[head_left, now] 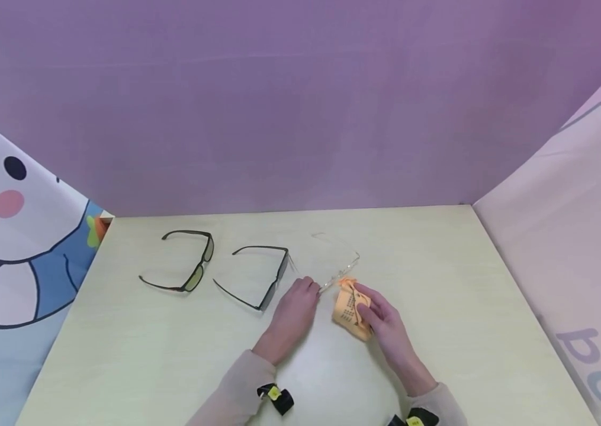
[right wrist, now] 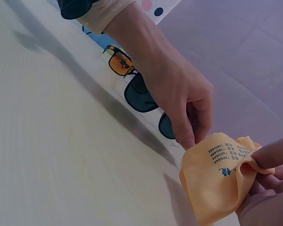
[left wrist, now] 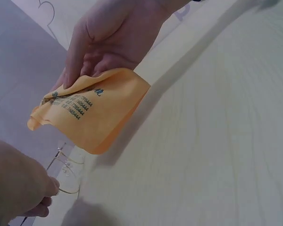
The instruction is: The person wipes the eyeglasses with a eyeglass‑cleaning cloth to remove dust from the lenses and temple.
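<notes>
My left hand (head_left: 295, 310) pinches one end of a pair of thin wire-framed eyeglasses (head_left: 340, 276) with clear lenses. Their temples stretch away toward the back of the table. Close by on the right, my right hand (head_left: 389, 331) grips an orange lens cloth (head_left: 345, 313) by its bunched upper part. Dark printed lettering shows on the cloth (left wrist: 101, 120) in the left wrist view, and its lower part hangs loose. From the right wrist, the cloth (right wrist: 210, 183) hides the eyeglasses, while the left hand's (right wrist: 181, 89) fingertips show just behind it.
Dark-lensed sunglasses (head_left: 269, 294) lie unfolded just left of my left hand. Farther left are black-framed glasses (head_left: 193, 278) with yellowish lenses, also unfolded. The pale wooden table (head_left: 172, 355) meets a purple backdrop (head_left: 289, 130) behind and printed cloth panels (head_left: 556, 236) at the sides.
</notes>
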The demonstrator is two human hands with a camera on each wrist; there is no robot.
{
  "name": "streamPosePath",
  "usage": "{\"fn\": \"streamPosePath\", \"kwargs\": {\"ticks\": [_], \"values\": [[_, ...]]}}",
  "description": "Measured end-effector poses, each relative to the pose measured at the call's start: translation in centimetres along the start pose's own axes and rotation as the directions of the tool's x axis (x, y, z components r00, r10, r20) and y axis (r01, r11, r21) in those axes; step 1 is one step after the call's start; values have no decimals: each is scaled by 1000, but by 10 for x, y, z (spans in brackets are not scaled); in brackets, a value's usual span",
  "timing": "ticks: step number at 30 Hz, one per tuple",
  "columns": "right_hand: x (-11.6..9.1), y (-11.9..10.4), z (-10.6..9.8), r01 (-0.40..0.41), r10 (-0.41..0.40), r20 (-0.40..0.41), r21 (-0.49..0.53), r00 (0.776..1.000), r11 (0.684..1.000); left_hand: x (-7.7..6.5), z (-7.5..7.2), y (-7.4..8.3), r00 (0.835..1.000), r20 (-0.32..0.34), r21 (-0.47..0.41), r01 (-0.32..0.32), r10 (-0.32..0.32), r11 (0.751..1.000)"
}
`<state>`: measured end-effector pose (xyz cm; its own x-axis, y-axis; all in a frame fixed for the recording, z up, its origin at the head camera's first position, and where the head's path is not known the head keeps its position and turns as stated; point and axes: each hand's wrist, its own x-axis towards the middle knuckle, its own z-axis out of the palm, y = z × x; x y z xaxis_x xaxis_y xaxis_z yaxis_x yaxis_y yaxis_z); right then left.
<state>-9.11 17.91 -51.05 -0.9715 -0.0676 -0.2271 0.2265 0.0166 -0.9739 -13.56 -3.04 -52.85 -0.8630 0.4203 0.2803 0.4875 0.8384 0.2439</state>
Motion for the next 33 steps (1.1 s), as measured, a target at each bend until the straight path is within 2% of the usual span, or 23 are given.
{"fn": "streamPosePath", "kwargs": {"ticks": [4,7,9,11,13,15,16,18,20,22,23,25,28,31,33], "values": [[-2,-1,-2,34,-34,-33,0,999,999,2,-2,3,998,-61,3,-31,31,1000],[-4,-3,-3,136,-137,-93,-18,986,991,0,-6,6,991,-126,-52,-49,42,997],[-6,-5,-2,242,-248,-133,-59,960,969,-3,-12,10,984,-175,-123,-54,32,991],[-8,-8,0,363,-378,-174,-112,909,925,-6,-20,13,977,-214,-232,-50,-1,971],[-9,-12,4,496,-525,-193,-180,829,849,-9,-28,17,969,-242,-350,-45,-44,936],[-9,-17,8,623,-670,-189,-254,718,740,-14,-35,21,960,-266,-465,-45,-91,884],[-9,-20,10,677,-735,-182,-295,653,675,-16,-39,22,955,-275,-513,-50,-109,857],[-8,-26,15,766,-850,-141,-378,507,520,-21,-45,24,948,-288,-591,-62,-138,804],[-6,-31,21,823,-929,-67,-443,364,355,-26,-51,26,942,-295,-656,-79,-158,751],[-4,-37,28,849,-965,40,-487,259,207,-29,-58,28,940,-301,-701,-102,-163,706],[-4,-40,32,859,-972,104,-493,213,135,-30,-61,29,939,-304,-719,-115,-162,686],[-4,-45,40,872,-963,220,-488,153,27,-33,-67,30,937,-311,-748,-136,-161,650],[-8,-49,49,883,-940,327,-464,101,-67,-36,-75,31,934,-318,-773,-155,-164,616],[-10,-49,52,890,-926,373,-440,57,-122,-39,-81,31,933,-314,-787,-153,-175,598],[-8,-50,52,887,-923,381,-441,49,-135,-40,-83,31,933,-316,-791,-160,-170,591]]}}
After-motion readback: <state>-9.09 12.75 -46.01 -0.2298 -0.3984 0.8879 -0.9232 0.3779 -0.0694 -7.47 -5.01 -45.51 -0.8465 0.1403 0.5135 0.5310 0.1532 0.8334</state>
